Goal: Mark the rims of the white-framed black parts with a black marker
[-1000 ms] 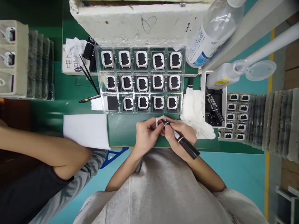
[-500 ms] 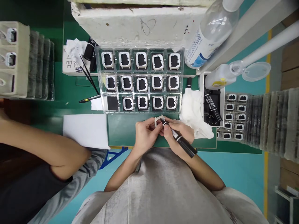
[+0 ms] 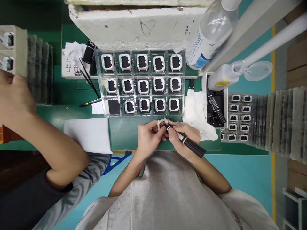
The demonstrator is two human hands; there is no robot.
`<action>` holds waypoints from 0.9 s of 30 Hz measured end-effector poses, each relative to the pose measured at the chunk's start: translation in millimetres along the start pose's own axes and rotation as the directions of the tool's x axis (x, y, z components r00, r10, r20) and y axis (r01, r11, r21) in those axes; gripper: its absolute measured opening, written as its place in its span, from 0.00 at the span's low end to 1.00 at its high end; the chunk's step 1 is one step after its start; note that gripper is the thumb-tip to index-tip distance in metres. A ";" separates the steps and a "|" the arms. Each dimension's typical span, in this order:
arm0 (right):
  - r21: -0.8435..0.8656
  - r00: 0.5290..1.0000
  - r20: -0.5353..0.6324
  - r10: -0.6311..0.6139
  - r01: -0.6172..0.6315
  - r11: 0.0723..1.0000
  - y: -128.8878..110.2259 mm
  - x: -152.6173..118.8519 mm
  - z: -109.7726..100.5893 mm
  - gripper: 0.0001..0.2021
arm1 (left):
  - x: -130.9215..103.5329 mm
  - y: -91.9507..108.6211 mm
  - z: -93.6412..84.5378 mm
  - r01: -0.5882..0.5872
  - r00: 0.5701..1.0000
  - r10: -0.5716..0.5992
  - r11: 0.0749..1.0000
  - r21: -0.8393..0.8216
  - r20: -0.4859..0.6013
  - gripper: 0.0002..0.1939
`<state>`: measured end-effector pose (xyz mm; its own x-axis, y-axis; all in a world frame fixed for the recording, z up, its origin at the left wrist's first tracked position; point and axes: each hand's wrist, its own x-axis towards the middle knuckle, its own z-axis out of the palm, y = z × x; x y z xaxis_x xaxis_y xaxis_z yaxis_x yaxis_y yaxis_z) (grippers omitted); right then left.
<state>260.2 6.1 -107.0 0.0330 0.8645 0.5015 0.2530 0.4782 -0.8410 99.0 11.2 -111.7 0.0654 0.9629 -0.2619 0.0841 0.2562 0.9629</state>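
Near the table's front edge, my left hand [image 3: 149, 138] pinches a small white frame [image 3: 161, 122]. My right hand [image 3: 183, 137] is closed around a black marker pen [image 3: 192, 146], whose front end meets the frame; the exact tip is hidden by fingers. Just beyond my hands lies a clear plastic tray [image 3: 144, 75] with rows of similar white frames on black pads. Its front left compartment holds a black pad [image 3: 114, 106] without a frame. A white cloth [image 3: 198, 111] lies to the right of the tray.
At left, a co-worker's arm [image 3: 55, 143] reaches over the table near stacked trays [image 3: 39, 70]. A folded white sheet [image 3: 87, 135], tweezers [image 3: 90, 80] and a pen [image 3: 90, 102] lie nearby. On the right stand a bottle [image 3: 211, 35] and a box of markers [image 3: 225, 110].
The co-worker's hand has come into view at the left, over the stacked trays. The marker's rear end has swung slightly up and right in my right hand. The whole view has shifted a little.
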 end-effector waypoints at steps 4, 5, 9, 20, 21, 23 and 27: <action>0.072 0.995 0.010 0.103 -0.103 0.992 -5.3 -0.5 -4.1 0.05 | 3.2 7.0 -2.0 0.081 0.996 -0.074 0.986 -0.146 0.052 0.12; 0.073 0.995 0.001 0.098 -0.098 0.992 -6.5 -1.1 -3.0 0.05 | 4.2 8.1 -3.4 0.092 0.995 -0.082 0.980 -0.175 0.062 0.11; 0.078 0.999 -0.043 0.002 0.001 0.997 -7.0 -2.1 6.3 0.08 | 6.9 11.2 -10.2 0.128 0.989 -0.102 0.953 -0.273 0.108 0.09; 0.215 0.995 -0.036 -0.091 0.096 0.972 -4.4 2.8 11.4 0.10 | 8.3 13.4 -16.9 0.153 0.982 -0.094 0.907 -0.393 0.166 0.08; 0.221 0.995 -0.039 -0.089 0.095 0.971 -4.4 2.7 11.5 0.10 | 8.2 12.9 -15.5 0.137 0.985 -0.084 0.914 -0.382 0.152 0.08; 0.198 0.995 -0.058 -0.083 0.093 0.976 -4.0 1.8 11.7 0.10 | 7.4 12.0 -11.0 0.090 0.993 -0.056 0.934 -0.347 0.106 0.08; 0.140 0.994 -0.073 -0.077 0.086 0.986 -3.4 -0.4 10.1 0.08 | 4.1 8.4 -1.1 -0.003 1.000 0.005 0.969 -0.248 0.005 0.08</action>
<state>249.6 5.7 -106.4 0.0837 0.8118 0.5779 0.1169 0.5679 -0.8148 99.0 17.4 -104.5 0.0709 0.9637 -0.2576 -0.1656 0.2660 0.9496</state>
